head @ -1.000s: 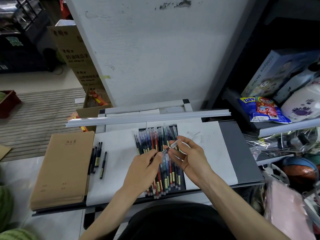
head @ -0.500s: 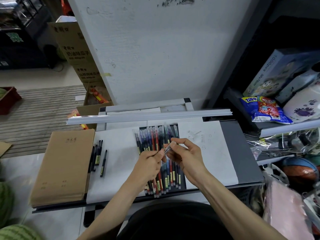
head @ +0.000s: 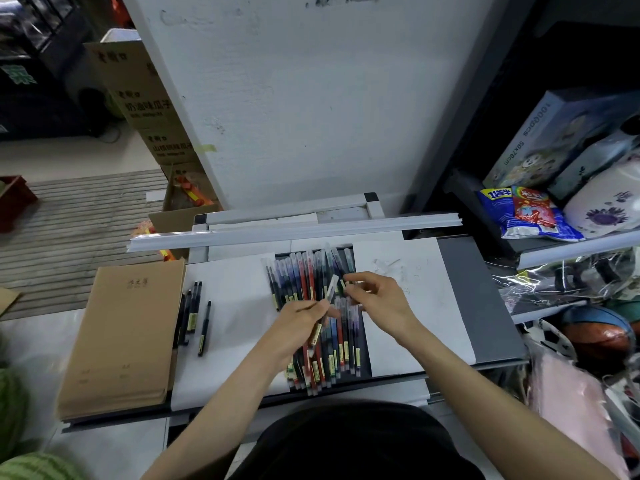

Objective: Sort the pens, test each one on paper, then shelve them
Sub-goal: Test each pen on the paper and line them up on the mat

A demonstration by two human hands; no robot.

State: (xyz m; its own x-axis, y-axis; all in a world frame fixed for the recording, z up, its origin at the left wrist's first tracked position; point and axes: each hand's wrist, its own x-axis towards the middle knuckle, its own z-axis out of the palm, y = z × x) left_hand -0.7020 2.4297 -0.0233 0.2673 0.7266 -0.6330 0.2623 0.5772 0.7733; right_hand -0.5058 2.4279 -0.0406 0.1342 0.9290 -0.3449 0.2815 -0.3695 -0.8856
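Several capped gel pens (head: 301,275) in red, blue and black lie side by side on a dark strip between two white sheets. My left hand (head: 299,325) grips one pen (head: 331,289) with a clear cap, tilted upward over the row. My right hand (head: 379,303) hovers beside it, thumb and forefinger drawn together right at the cap; whether they pinch it is unclear. The right sheet (head: 408,282) carries faint scribbles. Several black pens (head: 192,317) lie apart on the left sheet (head: 235,306).
A stack of brown notebooks (head: 124,334) lies at the left of the table. A white rail (head: 294,232) runs across the back. Shelves on the right hold a snack bag (head: 526,213), boxes and balls. Cardboard boxes (head: 138,98) stand at the back left.
The pen has swung more upright in my left hand, which moved slightly left and down. My right fingers have slipped from the cap's end to beside it.
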